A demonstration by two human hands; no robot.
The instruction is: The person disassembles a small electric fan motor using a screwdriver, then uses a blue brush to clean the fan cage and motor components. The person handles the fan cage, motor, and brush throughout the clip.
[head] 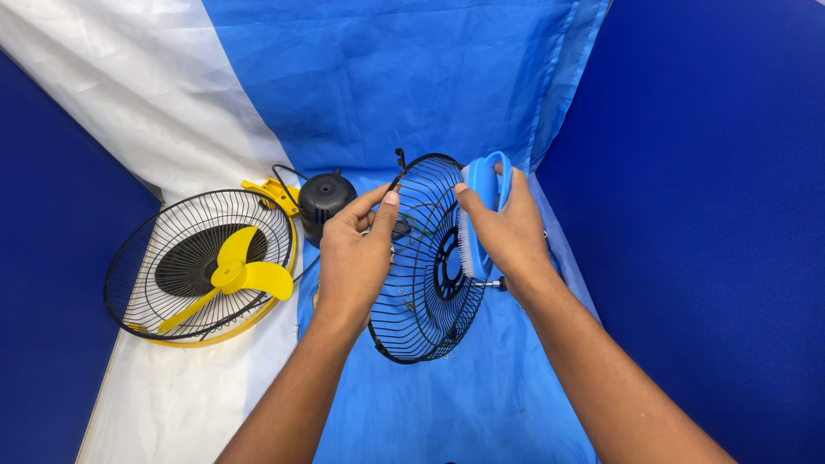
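Left hand (354,258) clamped on the rim of the black wire fan guard (425,283), thumb and fingers pinching the upper edge, holding it upright on its lower edge above the blue sheet (481,404). Right hand (507,228) wrapped around a blue scrubbing brush (478,215), bristles pressed against the outer face of the grille near its hub.

Best handled, by the look of it, with a firm rim grip so the guard cannot spin or flex, and with brush strokes running along the radial wires rather than across them, light pressure, bristles reaching between the rings.

Guard standing on edge, tilted a touch, seen almost side-on: flat face turned towards the right, domed side towards the left hand. No true long axis on a round grille; its plane running from near to far, hub axis lying roughly left to right.

Further out to the left, a second guard with a yellow rim (202,266) lying flat, yellow fan blade (236,273) resting inside. Just behind, a black motor housing (325,199) with cable.
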